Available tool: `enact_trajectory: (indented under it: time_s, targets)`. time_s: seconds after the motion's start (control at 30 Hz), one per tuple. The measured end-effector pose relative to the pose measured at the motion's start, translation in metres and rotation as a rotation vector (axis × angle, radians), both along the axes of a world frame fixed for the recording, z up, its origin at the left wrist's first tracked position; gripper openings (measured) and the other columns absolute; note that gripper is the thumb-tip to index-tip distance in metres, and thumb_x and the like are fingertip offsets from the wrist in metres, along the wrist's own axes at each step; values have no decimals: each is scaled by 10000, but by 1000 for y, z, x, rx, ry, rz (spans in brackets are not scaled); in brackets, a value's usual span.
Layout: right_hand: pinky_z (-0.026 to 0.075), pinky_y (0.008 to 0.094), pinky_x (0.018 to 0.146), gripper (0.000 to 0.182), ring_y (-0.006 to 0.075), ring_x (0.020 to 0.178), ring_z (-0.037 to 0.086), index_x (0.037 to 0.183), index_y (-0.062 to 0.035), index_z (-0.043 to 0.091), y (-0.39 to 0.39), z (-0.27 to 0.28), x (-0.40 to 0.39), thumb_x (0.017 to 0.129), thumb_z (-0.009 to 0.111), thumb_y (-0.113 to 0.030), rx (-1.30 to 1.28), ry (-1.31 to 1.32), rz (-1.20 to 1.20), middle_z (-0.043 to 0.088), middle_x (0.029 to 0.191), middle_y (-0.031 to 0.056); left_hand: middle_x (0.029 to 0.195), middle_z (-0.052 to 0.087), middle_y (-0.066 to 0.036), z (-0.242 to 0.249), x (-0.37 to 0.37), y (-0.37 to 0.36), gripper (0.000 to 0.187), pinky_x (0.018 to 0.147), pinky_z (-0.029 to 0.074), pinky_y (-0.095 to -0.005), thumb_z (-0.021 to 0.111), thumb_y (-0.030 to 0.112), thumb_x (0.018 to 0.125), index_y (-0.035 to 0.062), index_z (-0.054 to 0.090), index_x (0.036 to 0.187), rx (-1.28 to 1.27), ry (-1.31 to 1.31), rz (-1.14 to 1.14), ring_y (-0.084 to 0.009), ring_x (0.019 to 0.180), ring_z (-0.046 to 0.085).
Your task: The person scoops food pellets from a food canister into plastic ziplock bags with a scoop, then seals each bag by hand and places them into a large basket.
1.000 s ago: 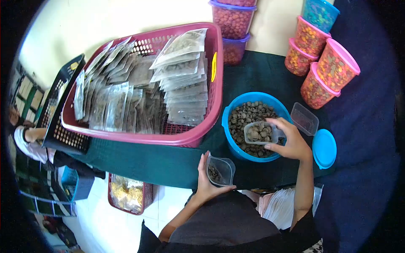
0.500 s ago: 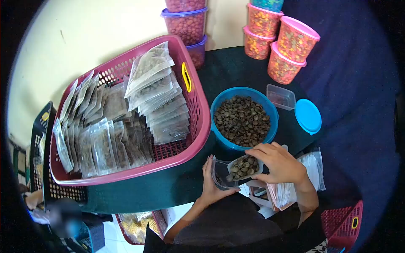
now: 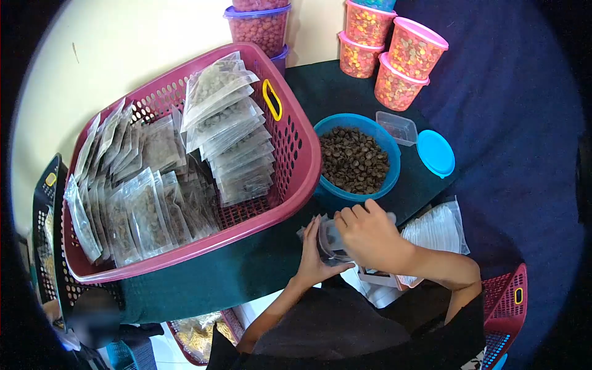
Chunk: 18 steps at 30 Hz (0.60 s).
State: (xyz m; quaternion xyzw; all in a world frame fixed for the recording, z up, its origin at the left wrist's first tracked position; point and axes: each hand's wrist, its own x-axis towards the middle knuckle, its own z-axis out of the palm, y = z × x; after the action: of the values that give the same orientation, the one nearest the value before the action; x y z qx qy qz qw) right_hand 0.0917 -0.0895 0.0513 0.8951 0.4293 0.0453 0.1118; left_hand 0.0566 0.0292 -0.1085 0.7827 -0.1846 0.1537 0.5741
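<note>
My left hand (image 3: 311, 262) holds a clear plastic pouch (image 3: 325, 251) by its side, with thumb and fingers around the mouth. Over that mouth, my right hand (image 3: 375, 239) grips a translucent plastic scoop (image 3: 333, 234), tipped into the pouch. My right fingers and the back of the hand cover much of the scoop, and the pouch's contents are hard to make out. Just beyond both hands stands a blue tub (image 3: 395, 174), filled with small round brown pieces (image 3: 354, 161).
A large pink basket (image 3: 271, 222) of filled pouches (image 3: 145, 206) occupies the left. Behind the tub are a clear box (image 3: 398, 128), a blue lid (image 3: 436, 153) and stacked pink-lidded tubs (image 3: 402, 80). Flat white bags (image 3: 435, 229) lie at right. Another person (image 3: 92, 317) is at lower left.
My right hand has turned over, tipping the scoop of brown pieces into the pouch. The left hand keeps its hold on the pouch. The whole view has shifted slightly.
</note>
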Motion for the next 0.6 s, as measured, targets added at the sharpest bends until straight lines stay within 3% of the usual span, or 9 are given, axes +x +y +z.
enact_trajectory:
  time_s: [0.13, 0.2, 0.23, 0.33, 0.37, 0.5, 0.6]
  targets:
    - [346, 280, 578, 356, 169, 658, 516, 908, 45, 566, 11, -7, -7, 628, 543, -173, -40, -41, -34, 544, 735, 80, 1240, 311, -250, -2, 0, -4, 1186, 990, 86, -504, 807, 408, 446, -92, 104, 1261, -29, 67, 55, -364, 1187, 274]
    - [346, 279, 570, 371, 169, 652, 515, 916, 52, 562, 14, -10, -9, 623, 550, -175, -40, -118, -32, 545, 736, 80, 1233, 319, -245, -10, 2, -9, 1172, 985, 104, -500, 807, 393, 447, -91, 113, 1259, -100, 12, 94, -360, 1166, 298]
    - [351, 281, 591, 346, 169, 665, 521, 884, 41, 564, 14, -7, -10, 620, 553, -181, -49, -101, -39, 537, 725, 75, 1221, 327, -235, -13, 1, -11, 1127, 976, 162, -470, 808, 365, 455, -79, 147, 1252, -88, -39, 149, -343, 1147, 315]
    - [356, 283, 628, 323, 176, 696, 532, 837, 23, 562, 4, 21, -7, 593, 588, -189, -97, 3, -86, 527, 713, 72, 1226, 318, -230, -4, 0, -8, 1103, 972, 210, -436, 818, 335, 451, -58, 169, 1252, -99, -13, 103, -337, 1149, 312]
    - [355, 299, 607, 231, 181, 673, 535, 770, -26, 555, -5, 27, -2, 612, 600, -190, 19, 7, -62, 526, 717, 68, 1226, 318, -230, -3, -1, -6, 1103, 972, 210, -436, 818, 335, 451, -58, 169, 1252, -100, -10, 109, -337, 1149, 312]
    - [372, 328, 671, 321, 212, 772, 534, 831, -20, 522, -30, 71, 20, 598, 654, -197, 108, 22, -203, 525, 791, 87, 1241, 293, -227, -9, -6, 2, 1126, 984, 225, -423, 835, 319, 427, -33, 166, 1262, -163, -17, 82, -340, 1184, 278]
    - [371, 348, 720, 321, 231, 829, 523, 865, -33, 518, -50, 71, 51, 598, 649, -156, 121, -95, -276, 518, 837, 89, 1272, 238, -219, -18, -10, 3, 1163, 996, 214, -420, 840, 310, 422, -15, 120, 1275, -237, 7, 52, -331, 1211, 243]
